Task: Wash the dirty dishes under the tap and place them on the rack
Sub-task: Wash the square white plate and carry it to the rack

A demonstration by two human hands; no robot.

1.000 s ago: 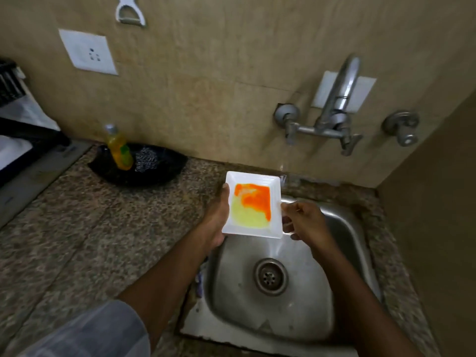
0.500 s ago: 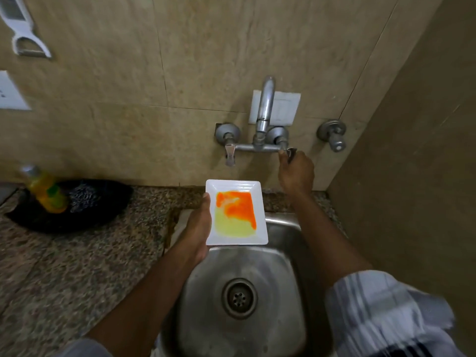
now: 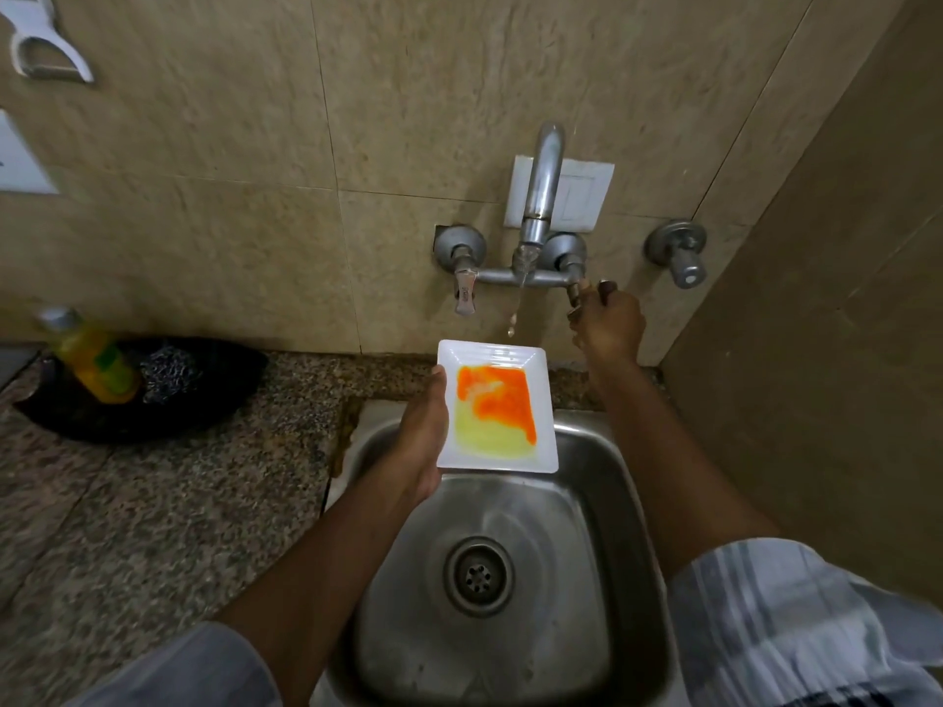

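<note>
I see my left hand (image 3: 421, 441) gripping the white square plate (image 3: 497, 408) by its left edge at frame centre, over the sink (image 3: 607, 482); orange and yellow smears cover it; my right hand (image 3: 610, 326) curls its fingers around the tap's (image 3: 541, 196) right handle; drops fall from the spout.

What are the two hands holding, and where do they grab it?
The left hand holds the dirty white plate by its left edge. The right hand grips the tap's right handle.
</note>
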